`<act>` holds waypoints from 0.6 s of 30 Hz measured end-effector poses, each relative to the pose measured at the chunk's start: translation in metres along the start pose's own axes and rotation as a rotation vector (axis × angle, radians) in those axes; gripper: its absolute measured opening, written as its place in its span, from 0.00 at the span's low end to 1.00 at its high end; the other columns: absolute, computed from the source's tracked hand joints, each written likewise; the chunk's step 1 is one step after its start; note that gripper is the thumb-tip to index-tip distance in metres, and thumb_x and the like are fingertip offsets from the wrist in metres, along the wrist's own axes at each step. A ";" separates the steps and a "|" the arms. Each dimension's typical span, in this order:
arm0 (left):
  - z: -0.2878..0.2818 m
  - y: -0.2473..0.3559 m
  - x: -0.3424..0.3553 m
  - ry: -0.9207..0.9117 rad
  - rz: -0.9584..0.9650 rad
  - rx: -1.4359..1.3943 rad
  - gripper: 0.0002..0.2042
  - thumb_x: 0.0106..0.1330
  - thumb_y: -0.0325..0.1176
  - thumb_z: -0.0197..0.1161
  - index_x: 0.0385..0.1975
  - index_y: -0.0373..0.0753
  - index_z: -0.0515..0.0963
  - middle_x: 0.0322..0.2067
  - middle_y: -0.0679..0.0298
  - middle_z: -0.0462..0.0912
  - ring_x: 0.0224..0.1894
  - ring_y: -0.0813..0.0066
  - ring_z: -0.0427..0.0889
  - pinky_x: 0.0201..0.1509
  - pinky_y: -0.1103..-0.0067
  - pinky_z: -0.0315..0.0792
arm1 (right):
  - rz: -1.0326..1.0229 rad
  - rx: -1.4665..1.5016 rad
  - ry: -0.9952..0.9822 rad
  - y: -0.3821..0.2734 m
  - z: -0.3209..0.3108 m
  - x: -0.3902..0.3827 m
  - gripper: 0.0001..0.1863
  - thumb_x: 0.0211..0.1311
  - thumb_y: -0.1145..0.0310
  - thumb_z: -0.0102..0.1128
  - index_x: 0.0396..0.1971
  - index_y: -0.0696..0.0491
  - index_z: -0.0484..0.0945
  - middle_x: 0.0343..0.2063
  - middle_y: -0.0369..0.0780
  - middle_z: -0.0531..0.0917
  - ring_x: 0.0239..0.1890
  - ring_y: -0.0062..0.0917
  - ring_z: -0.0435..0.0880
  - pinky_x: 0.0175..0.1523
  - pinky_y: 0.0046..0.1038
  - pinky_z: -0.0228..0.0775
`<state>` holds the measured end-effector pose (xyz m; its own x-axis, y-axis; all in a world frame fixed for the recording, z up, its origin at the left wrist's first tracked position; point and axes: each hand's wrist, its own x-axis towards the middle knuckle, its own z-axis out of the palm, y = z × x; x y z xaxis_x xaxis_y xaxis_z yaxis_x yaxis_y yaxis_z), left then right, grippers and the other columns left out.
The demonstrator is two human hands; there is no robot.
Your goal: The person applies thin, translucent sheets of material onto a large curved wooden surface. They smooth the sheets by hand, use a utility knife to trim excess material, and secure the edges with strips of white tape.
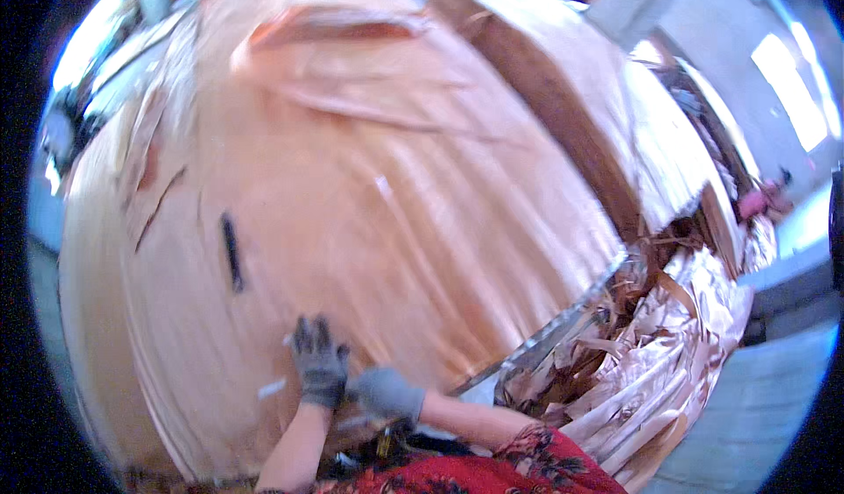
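Note:
A wide, thin sheet of pale orange-brown wood veneer fills most of the view, its surface rippled. My left hand, in a dark grey work glove, lies on the sheet near its front edge with fingers stretched out. Right beside it is my right hand, in a lighter grey glove; motion smears its fingers, and I cannot see whether it holds anything. Farther up on the sheet is a long, narrow dark mark or piece. Close to my left hand sits a small white strip.
A raised, folded veneer flap lies at the far side. To the right stands another veneer stack, across a dark gap. Crumpled veneer scraps heap at the lower right. Beyond the stacks, a pink item shows indistinctly.

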<state>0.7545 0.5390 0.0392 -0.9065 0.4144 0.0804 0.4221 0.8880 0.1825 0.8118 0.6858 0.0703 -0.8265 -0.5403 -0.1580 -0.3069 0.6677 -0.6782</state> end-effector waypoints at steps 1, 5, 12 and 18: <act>-0.004 0.004 0.003 0.033 -0.005 -0.029 0.36 0.55 0.42 0.58 0.63 0.37 0.51 0.63 0.51 0.51 0.66 0.48 0.47 0.65 0.52 0.42 | -0.001 0.038 0.018 -0.004 0.013 -0.007 0.09 0.52 0.60 0.52 0.28 0.48 0.76 0.19 0.45 0.78 0.22 0.41 0.78 0.25 0.38 0.68; -0.005 0.002 -0.001 0.081 0.019 -0.048 0.34 0.57 0.41 0.56 0.62 0.36 0.52 0.62 0.50 0.51 0.65 0.48 0.48 0.64 0.51 0.42 | 0.021 0.212 0.015 -0.047 0.007 -0.044 0.13 0.53 0.58 0.54 0.39 0.42 0.77 0.28 0.44 0.79 0.29 0.41 0.78 0.32 0.37 0.69; -0.016 0.002 -0.008 0.101 0.047 -0.426 0.26 0.63 0.45 0.50 0.56 0.35 0.62 0.63 0.49 0.51 0.66 0.50 0.46 0.67 0.59 0.40 | 0.061 0.311 0.419 -0.075 0.026 -0.080 0.08 0.52 0.69 0.52 0.33 0.51 0.74 0.27 0.45 0.80 0.31 0.39 0.80 0.34 0.35 0.69; -0.093 -0.033 -0.119 -0.141 0.323 -1.328 0.27 0.67 0.52 0.40 0.54 0.36 0.68 0.60 0.49 0.59 0.67 0.61 0.45 0.67 0.70 0.42 | 0.061 0.639 0.635 -0.145 0.036 -0.091 0.13 0.51 0.74 0.54 0.40 0.53 0.76 0.28 0.44 0.82 0.32 0.21 0.80 0.36 0.26 0.70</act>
<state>0.8482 0.4421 0.1145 -0.7279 0.6517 0.2133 0.2187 -0.0742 0.9730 0.9485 0.6192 0.1571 -0.9959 -0.0018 0.0905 -0.0894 0.1715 -0.9811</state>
